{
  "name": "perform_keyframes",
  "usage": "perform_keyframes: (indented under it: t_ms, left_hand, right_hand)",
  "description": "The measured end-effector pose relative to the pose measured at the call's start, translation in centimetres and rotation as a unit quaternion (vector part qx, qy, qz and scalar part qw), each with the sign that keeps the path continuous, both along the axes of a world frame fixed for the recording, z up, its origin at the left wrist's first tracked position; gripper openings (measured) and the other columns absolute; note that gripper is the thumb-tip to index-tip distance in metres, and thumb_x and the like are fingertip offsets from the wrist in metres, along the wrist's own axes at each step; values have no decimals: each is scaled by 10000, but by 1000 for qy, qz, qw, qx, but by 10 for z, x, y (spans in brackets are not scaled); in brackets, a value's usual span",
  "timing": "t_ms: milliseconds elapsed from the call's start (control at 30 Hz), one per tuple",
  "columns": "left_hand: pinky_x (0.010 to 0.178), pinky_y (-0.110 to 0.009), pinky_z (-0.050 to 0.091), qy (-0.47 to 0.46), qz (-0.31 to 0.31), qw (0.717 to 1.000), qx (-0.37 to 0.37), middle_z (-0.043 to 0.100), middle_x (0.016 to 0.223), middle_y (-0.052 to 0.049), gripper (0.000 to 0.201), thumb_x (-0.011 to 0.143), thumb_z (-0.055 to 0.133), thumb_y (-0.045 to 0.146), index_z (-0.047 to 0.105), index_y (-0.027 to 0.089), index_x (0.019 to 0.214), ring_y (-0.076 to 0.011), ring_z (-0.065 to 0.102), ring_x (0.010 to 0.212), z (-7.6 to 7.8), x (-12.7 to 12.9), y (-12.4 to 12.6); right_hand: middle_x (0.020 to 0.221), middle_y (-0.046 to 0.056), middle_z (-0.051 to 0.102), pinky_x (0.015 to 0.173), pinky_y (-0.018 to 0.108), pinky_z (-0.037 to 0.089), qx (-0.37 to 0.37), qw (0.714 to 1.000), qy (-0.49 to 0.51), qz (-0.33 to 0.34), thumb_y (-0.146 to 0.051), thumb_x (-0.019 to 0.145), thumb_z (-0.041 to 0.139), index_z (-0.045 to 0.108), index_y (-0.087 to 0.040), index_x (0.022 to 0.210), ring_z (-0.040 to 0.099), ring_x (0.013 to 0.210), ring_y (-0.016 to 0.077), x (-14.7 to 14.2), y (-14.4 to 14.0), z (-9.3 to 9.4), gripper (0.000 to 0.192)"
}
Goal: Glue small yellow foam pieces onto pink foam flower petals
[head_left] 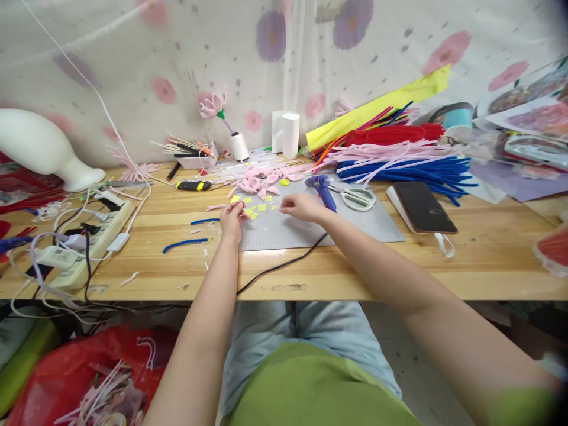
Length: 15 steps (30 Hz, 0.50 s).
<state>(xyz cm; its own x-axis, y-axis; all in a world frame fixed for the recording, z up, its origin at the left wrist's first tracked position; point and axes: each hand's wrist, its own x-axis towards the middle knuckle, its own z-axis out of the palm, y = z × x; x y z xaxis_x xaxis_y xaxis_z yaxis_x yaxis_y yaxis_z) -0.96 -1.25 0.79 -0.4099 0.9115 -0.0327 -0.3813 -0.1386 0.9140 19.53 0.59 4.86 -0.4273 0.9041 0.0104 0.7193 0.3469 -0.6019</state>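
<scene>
My left hand [231, 221] is over the left edge of the grey cutting mat [302, 234], fingers bent together in a pinch; what they hold is too small to make out. Across the mat, my right hand [302, 208] is closed too, with its fingertips toward the left and whatever is in them hidden. Small yellow paper squares [262, 207] lie scattered between the hands. Behind them is a pile of pink fuzzy petals [255, 180]. A blue glue gun [323, 190] rests just beyond my right hand, beside scissors [361, 199] with pale handles.
Bundles of blue pipe cleaners [408, 171] and red ones [394, 135] fill the back right. A phone [423, 207] lies right of the mat. On the left are a power strip [95, 242] with cables and a utility knife [193, 186]. A black cord [279, 269] crosses the front.
</scene>
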Motion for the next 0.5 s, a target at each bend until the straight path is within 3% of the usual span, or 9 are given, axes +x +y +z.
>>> perform_keyframes:
  t_ms: [100,233,400,500]
  left_hand:
    - [475,-197,430,-1,2,1000,-12,593,637,32,200,544,706,240,608,143,689,-32,448,460,0,-1,0]
    - [471,-201,428,3,-2,1000,-14,588,625,33,191,560,704,238,603,141,690,-33,445,452,2,0,-1]
    - [472,-195,424,4,-6,1000,-25,583,627,31,189,570,714,239,597,144,685,-28,446,456,4,2,-4]
    - [474,-196,426,6,-6,1000,-28,585,631,24,172,580,708,229,596,142,678,-27,440,455,5,3,-5]
  right_hand:
    - [859,44,663,664,252,384,32,999,16,6,-214,792,531,656,-167,819,569,771,153,-41,19,-11,136]
    - [1047,91,638,820,281,404,95,995,-35,17,-195,779,542,679,-158,910,551,981,200,-78,33,-18,193]
    - [1087,155,616,846,325,405,77,990,-116,6,-182,782,540,674,-135,908,545,1010,248,-96,38,-21,190]
    - [1027,129,637,830,305,399,81,994,-71,13,-144,779,519,653,-146,848,550,983,226,-97,38,-22,151]
